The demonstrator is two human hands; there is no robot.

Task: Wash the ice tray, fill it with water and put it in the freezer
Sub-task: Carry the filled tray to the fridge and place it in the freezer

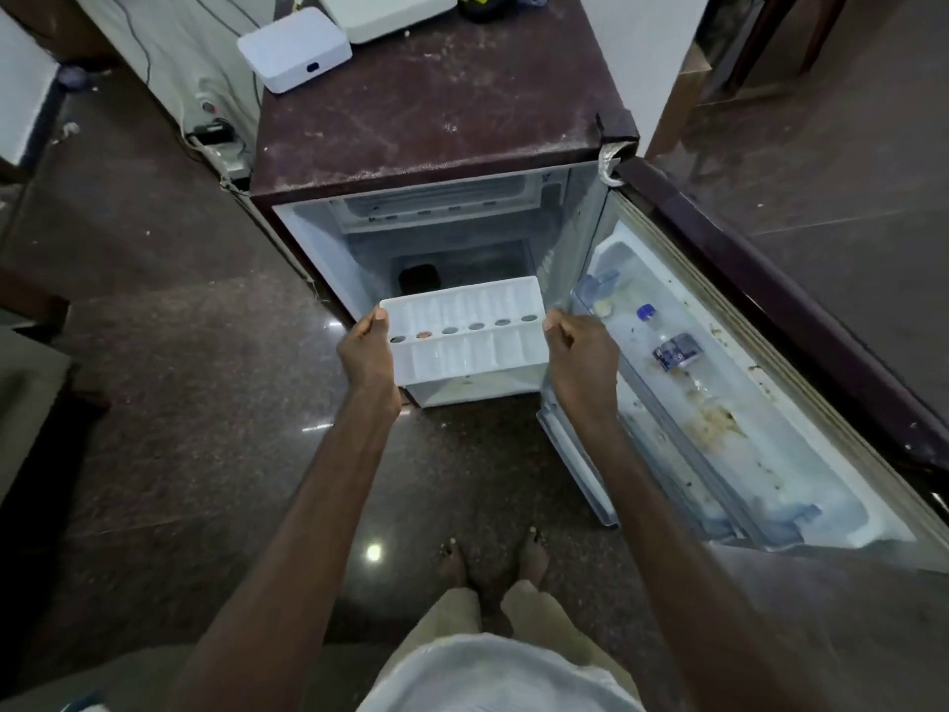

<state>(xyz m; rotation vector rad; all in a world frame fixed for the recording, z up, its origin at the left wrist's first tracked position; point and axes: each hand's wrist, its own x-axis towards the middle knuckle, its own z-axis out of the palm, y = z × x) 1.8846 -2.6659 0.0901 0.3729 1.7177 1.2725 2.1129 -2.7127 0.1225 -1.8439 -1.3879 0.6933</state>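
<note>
ice tray point(477, 346): 1. it has 2 long rows of cells and 6 round holes point(476, 326) along the middle strip. cells per row: ribs wash out, maybe 7, can't confirm.
hands: 2, left hand point(365, 352) and right hand point(580, 352).
bare feet: 2, left foot point(452, 560) and right foot point(531, 549).
fridge point(436, 110): 1, with 1 door point(770, 403) and 1 freezer compartment point(436, 205) at the top.
bottle point(672, 346): 1, in the door, with 1 blue cap point(646, 312).
white boxes on the fridge top: 2, small box point(295, 48) and larger box point(390, 10), the larger cut by the frame edge.
dark object point(418, 282) inside the fridge: 1.
</note>
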